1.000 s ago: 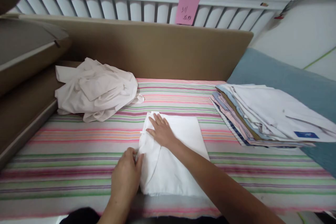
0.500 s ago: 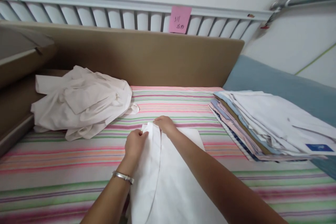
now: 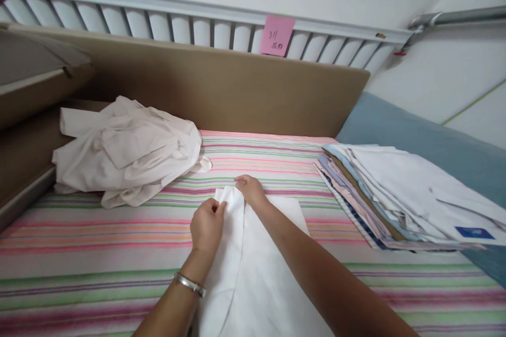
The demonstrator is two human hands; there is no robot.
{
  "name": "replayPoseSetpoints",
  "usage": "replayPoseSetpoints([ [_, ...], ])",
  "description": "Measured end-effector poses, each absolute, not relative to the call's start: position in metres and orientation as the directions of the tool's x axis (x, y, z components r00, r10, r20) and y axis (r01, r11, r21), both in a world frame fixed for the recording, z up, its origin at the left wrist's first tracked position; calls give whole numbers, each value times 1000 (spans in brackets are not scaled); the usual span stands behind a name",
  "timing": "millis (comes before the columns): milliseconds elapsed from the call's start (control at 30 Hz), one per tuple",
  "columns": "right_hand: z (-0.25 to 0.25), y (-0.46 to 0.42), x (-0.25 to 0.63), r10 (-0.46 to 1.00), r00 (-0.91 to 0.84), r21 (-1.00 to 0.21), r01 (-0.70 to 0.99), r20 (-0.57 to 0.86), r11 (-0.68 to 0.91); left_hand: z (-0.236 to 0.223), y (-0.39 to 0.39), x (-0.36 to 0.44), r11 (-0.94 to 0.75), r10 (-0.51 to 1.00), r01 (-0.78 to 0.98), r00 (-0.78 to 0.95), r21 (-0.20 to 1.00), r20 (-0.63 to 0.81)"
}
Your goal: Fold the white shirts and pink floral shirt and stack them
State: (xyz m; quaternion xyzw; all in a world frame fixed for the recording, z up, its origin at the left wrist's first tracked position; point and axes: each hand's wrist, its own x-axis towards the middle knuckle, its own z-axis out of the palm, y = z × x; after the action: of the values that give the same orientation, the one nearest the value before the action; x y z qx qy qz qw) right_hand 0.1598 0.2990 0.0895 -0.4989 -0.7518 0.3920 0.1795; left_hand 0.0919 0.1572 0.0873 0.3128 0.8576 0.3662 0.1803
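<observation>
A white shirt (image 3: 272,279) lies on the striped sheet in front of me, with a long strip folded over along its left side. My left hand (image 3: 207,224) is closed in a pinch on the left edge of that strip, close to its far end. At the far end, my right hand (image 3: 251,189) grips the strip's right corner between thumb and fingers, with its forearm crossing over the cloth. A silver bracelet (image 3: 190,284) circles my left wrist. The shirt's near end runs out of view at the bottom.
A crumpled off-white garment (image 3: 130,152) is heaped at the left beside cardboard (image 3: 43,71). Several folded garments (image 3: 411,189) are stacked at the right. Behind the striped sheet (image 3: 118,237) stands a brown board (image 3: 221,95), below a radiator with a pink note (image 3: 277,36).
The view has shifted slightly, so the surroundings sit a little differently. Both hands keep their grip on the shirt, with hardly any movement along the folded strip.
</observation>
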Motion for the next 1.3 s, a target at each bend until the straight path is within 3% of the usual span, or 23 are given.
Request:
replayPoseSetpoints([
  [67, 93, 286, 168, 865, -498, -679, 615, 59, 400, 84, 157, 84, 539, 663, 351, -738, 765, -128],
  [167, 90, 260, 182, 676, -684, -410, 552, 274, 726, 78, 158, 78, 515, 679, 349, -723, 783, -125],
  [233, 80, 245, 189, 567, -779, -295, 494, 266, 818, 74, 159, 77, 534, 677, 363, -725, 764, -128],
  [333, 60, 235, 191, 531, -820, -226, 488, 213, 843, 69, 161, 78, 601, 661, 411, -737, 686, -138],
  [567, 43, 237, 187, 549, -814, -230, 507, 190, 831, 63, 161, 72, 641, 687, 523, -718, 561, -116],
  [633, 49, 237, 187, 541, -822, -286, 484, 176, 827, 67, 159, 74, 562, 716, 598, -697, 571, 25],
  [700, 59, 238, 191, 537, -826, -363, 454, 172, 814, 70, 152, 86, 391, 764, 738, -593, 550, 253],
  [800, 77, 240, 218, 564, -795, -475, 417, 222, 775, 66, 132, 117, 180, 828, 905, -351, 386, 437],
  [933, 83, 239, 293, 765, -563, -703, 405, 313, 585, 43, 104, 158, 253, 887, 955, -292, 154, 356],
  [1033, 72, 236, 349, 944, -304, -924, 310, 126, 224, 35, 95, 168, 292, 907, 949, -315, 119, 281],
  [1100, 65, 229, 375, 964, -237, -982, 174, -116, -75, 40, 93, 165, 302, 907, 936, -340, 178, 250],
  [1167, 63, 218, 393, 908, -245, -940, 59, -339, -336, 51, 90, 156, 334, 878, 894, -410, 299, 247],
  [1300, 68, 199, 406, 787, -297, -825, 2, -541, -566, 67, 72, 129, 548, 685, 592, -723, 591, 89],
])
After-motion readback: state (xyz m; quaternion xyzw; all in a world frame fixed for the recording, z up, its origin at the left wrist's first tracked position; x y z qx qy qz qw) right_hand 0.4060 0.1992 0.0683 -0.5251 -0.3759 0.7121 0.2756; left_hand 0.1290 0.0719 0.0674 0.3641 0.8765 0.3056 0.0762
